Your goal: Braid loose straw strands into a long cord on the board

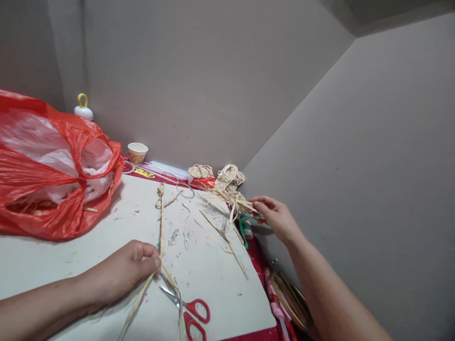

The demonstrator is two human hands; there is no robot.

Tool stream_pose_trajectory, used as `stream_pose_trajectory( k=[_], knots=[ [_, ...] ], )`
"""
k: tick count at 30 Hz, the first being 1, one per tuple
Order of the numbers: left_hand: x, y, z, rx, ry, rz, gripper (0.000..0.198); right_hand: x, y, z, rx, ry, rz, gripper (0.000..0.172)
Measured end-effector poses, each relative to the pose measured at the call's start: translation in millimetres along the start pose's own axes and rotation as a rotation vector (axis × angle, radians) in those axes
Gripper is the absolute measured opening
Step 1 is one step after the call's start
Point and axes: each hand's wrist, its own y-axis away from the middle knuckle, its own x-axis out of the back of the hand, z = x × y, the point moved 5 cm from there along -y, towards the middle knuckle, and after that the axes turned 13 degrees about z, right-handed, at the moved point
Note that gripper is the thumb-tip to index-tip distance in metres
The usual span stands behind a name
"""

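My left hand [144, 263] is closed, its thumb and fingers pinching a thin straw braid [162, 227] near its lower end. The braid runs up the white board to a knotted top, and loose strands hang below the hand. Off to the right, my right hand [272, 215] pinches the ends of some dry straw strands [236, 201] at the board's far right corner. Red-handled scissors [190, 308] lie partly open below my left hand, with a loose strand across them. Several loose straw pieces [227, 239] are scattered on the board.
A red plastic bag [60, 184] with straw inside sits at the left. Along the back are a paper cup [137, 152], white sticks [167, 169] and coiled braids [227, 177]. Grey walls stand close behind and to the right. The white board [227, 293] rests on a red cloth.
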Motion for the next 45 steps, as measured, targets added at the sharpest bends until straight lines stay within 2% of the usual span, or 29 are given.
stream_pose_trajectory(
  k=[2, 4, 9, 13, 18, 24, 27, 30, 33, 38, 41, 45],
  knots=[
    [-0.1, 0, 0, -0.007, 0.007, -0.004, 0.026, 0, -2, -2, 0.015, -0.043, -0.007, 0.032],
    [0.0, 0, 0, -0.011, 0.007, 0.000, 0.024, 1, -5, -2, 0.059, 0.017, 0.010, 0.030],
    [-0.7, 0, -1, 0.008, 0.018, -0.005, 0.022, 4, -12, 2, 0.156, 0.301, 0.170, 0.031],
    [0.2, -2, -3, -0.017, 0.012, 0.001, 0.023, 0, -8, -15, 0.262, 0.382, 0.243, 0.032],
    [0.9, -4, -6, -0.017, 0.013, 0.007, 0.024, -24, 0, -40, 0.379, 0.393, 0.155, 0.028],
    [1.0, -2, -2, -0.011, -0.015, 0.008, 0.024, -82, 6, -55, 0.452, 0.425, -0.129, 0.017],
    [1.2, -1, -1, -0.014, -0.024, 0.023, 0.025, -103, 8, -59, 0.451, 0.462, -0.148, 0.013],
    [1.0, -1, 1, -0.031, -0.021, 0.049, 0.025, -109, 7, -63, 0.435, 0.446, -0.120, 0.009],
    [2.0, 0, 4, -0.062, -0.046, 0.092, 0.025, -100, 2, -69, 0.418, 0.343, -0.085, 0.017],
    [3.2, 3, 5, -0.061, -0.071, 0.121, 0.023, -58, -13, -76, 0.314, 0.051, 0.071, 0.031],
    [2.7, 5, 4, -0.060, -0.050, 0.115, 0.021, -31, -18, -72, 0.205, -0.140, 0.194, 0.036],
    [2.8, 6, 7, -0.099, -0.053, 0.126, 0.022, -10, -16, -60, 0.084, -0.325, 0.286, 0.037]
  ],
)
